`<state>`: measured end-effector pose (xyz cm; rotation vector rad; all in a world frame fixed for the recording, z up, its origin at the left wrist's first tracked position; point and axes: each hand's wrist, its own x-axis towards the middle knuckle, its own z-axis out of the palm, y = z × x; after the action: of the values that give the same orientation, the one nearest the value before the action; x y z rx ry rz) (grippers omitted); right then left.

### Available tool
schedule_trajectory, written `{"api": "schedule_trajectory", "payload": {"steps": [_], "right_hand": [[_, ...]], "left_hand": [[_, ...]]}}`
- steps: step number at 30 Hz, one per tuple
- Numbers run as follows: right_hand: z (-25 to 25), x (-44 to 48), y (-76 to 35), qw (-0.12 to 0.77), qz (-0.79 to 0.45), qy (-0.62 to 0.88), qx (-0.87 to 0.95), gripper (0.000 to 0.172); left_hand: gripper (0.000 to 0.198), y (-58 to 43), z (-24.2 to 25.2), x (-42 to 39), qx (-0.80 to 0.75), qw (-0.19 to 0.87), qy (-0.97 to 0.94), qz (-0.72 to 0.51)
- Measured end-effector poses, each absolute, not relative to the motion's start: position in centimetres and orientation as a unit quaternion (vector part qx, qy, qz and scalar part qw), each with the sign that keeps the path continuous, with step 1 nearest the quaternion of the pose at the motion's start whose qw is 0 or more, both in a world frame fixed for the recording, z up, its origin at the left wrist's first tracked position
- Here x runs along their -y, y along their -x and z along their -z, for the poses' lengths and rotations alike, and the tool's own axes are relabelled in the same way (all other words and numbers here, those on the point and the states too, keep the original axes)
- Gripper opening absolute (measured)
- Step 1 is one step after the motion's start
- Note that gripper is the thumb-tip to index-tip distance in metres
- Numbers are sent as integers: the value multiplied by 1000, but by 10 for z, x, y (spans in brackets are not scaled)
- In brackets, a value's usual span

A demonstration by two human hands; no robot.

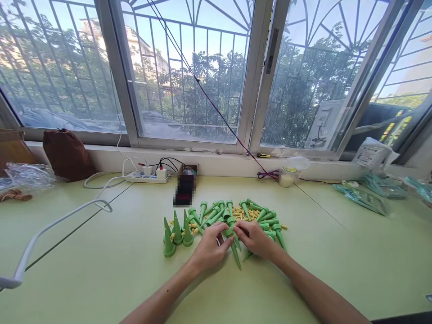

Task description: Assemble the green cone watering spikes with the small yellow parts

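Note:
My left hand (212, 245) is closed on a green plastic cone spike (236, 255), gripping it near its wide ribbed cap. The spike's tip points down toward me. At the cap's right side, my right hand (257, 240) is closed in a pinch; what lies between its fingertips is too small to make out. Around both hands lies a pile of similar green spikes (216, 217), with small yellow pegs (250, 213) heaped among them. To the left of my left hand, several green spikes (168, 243) stand upright on their caps.
Behind the pile are a power strip (147, 177) with plugs, a small box (189, 169) and a blurred dark object (184, 190). A white cable arm (50, 229) crosses the left side. A tub (288, 176) and plastic packets (362, 198) sit back right.

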<state>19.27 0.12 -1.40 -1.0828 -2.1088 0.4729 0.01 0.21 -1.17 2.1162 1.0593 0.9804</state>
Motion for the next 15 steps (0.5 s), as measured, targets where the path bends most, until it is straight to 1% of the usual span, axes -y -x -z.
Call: {"api": "schedule_trajectory", "payload": {"steps": [15], "right_hand": [[14,-1,-193,352,-181,416,818,27]], "left_hand": [[17,-1,7,-1,-398,275,-795,-366]]}}
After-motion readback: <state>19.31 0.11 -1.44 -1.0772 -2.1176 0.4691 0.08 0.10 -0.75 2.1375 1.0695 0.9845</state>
